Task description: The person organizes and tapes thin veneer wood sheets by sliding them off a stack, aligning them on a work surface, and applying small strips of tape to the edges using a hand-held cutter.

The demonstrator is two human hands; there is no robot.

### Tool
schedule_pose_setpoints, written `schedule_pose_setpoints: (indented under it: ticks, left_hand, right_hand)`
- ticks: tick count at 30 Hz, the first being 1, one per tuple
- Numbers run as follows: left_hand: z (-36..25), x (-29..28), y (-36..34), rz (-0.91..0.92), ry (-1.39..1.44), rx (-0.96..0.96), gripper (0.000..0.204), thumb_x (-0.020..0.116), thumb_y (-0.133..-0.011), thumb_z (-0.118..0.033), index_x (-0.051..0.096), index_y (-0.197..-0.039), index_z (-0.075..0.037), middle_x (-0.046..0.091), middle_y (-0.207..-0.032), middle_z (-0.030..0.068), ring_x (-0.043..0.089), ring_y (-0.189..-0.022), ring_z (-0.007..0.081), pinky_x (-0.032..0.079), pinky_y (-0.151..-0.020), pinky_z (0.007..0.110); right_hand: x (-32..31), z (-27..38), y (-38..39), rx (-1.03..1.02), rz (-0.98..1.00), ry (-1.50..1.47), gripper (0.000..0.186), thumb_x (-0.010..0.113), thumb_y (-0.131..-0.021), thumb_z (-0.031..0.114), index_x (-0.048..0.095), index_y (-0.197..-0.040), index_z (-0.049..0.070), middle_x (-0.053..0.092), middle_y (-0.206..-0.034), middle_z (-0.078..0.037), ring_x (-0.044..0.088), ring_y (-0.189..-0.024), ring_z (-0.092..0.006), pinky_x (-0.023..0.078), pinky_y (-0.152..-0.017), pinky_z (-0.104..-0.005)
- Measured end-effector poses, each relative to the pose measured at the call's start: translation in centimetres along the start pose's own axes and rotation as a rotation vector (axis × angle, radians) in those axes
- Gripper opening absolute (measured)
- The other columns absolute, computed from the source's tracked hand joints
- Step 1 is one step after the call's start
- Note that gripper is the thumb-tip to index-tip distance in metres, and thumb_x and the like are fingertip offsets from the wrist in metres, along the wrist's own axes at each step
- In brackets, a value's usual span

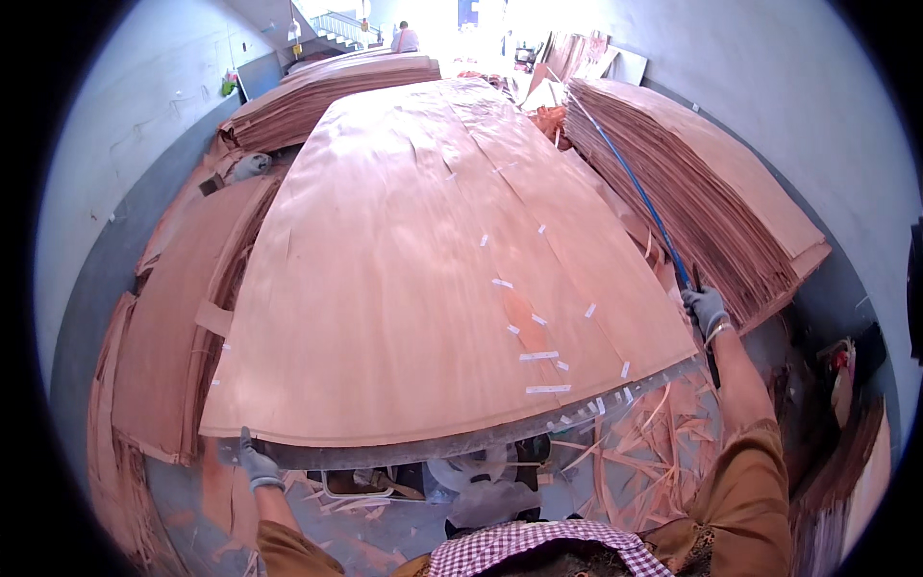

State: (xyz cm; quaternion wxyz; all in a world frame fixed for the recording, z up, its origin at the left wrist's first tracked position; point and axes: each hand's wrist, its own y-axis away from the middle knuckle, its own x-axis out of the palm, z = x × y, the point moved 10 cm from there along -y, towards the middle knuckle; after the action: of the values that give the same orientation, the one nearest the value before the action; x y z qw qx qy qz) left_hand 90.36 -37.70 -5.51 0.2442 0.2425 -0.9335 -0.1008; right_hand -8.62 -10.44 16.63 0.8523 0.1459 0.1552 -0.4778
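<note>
A large, pale pinkish wood veneer sheet (385,279) lies spread out in front of me, with cracks and several short white tape strips toward its right side. My left hand (258,466), in a grey glove, is at the near left corner, one finger or thumb over the edge; its other fingers are partly hidden. At the right edge, my gloved right hand (707,308) is closed round the lower end of a long blue pole (635,178). The pole slants away over the sheet's far right side. A small dark piece sticks up beside the right hand; its kind is unclear.
Tall veneer stacks stand at right (692,183) and far left (336,91), with a lower stack (183,317) at left. Veneer scraps (654,442) litter the floor below the near edge. A person (406,38) is in the far background, near a staircase (341,29).
</note>
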Motion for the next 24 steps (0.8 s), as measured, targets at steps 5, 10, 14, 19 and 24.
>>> schedule_pose_setpoints:
  ticks: [5,10,14,19,24]
  left_hand:
    - [-2.8,0.9,-1.7,0.036,0.188,0.08,0.044,0.062,-0.085,-0.031,0.055,-0.119,-0.004,0.059,-0.117,0.0071,0.058,-0.099,0.0225,0.049,-0.084,0.034]
    - [-7.0,1.0,-5.5,-0.124,-0.035,0.269,0.035,0.059,-0.088,-0.02,0.054,-0.112,0.005,0.06,-0.106,0.0103,0.059,-0.092,0.0223,0.05,-0.083,0.036]
    - [-10.3,20.5,5.9,0.306,-0.913,0.982,0.02,0.054,-0.085,-0.013,0.058,-0.097,0.002,0.061,-0.09,0.0118,0.059,-0.081,0.0242,0.049,-0.074,0.037]
    - [0.8,33.5,22.5,0.813,-1.459,1.607,0.008,0.053,-0.076,-0.009,0.06,-0.077,-0.009,0.061,-0.075,0.0106,0.06,-0.071,0.0279,0.044,-0.062,0.038]
    - [11.1,28.6,24.2,1.304,-1.811,1.444,0.007,0.057,-0.075,-0.014,0.063,-0.073,-0.012,0.063,-0.076,0.0094,0.063,-0.073,0.0254,0.048,-0.065,0.04]
  right_hand:
    - [-0.6,-5.3,9.4,0.074,0.093,-0.068,0.02,0.065,-0.082,0.023,0.056,-0.071,0.009,0.049,-0.053,0.001,0.042,-0.037,-0.0084,0.031,-0.033,-0.023]
    - [0.4,-11.0,19.7,0.189,0.139,-0.128,0.015,0.064,-0.082,0.021,0.057,-0.074,0.01,0.049,-0.054,0.002,0.042,-0.038,-0.0067,0.03,-0.035,-0.0218]
    - [2.2,-12.3,25.2,0.172,0.147,-0.109,0.02,0.067,-0.081,0.023,0.058,-0.073,0.007,0.05,-0.051,0.0,0.044,-0.038,-0.008,0.031,-0.036,-0.0222]
    - [9.5,-9.6,29.5,0.176,0.277,-0.097,0.02,0.067,-0.082,0.023,0.059,-0.075,0.006,0.05,-0.052,0.0,0.044,-0.039,-0.0083,0.032,-0.037,-0.0224]
    - [14.0,-9.8,33.1,0.117,0.428,-0.136,0.02,0.067,-0.084,0.022,0.059,-0.075,0.005,0.052,-0.053,-0.001,0.046,-0.041,-0.0087,0.034,-0.037,-0.0221]
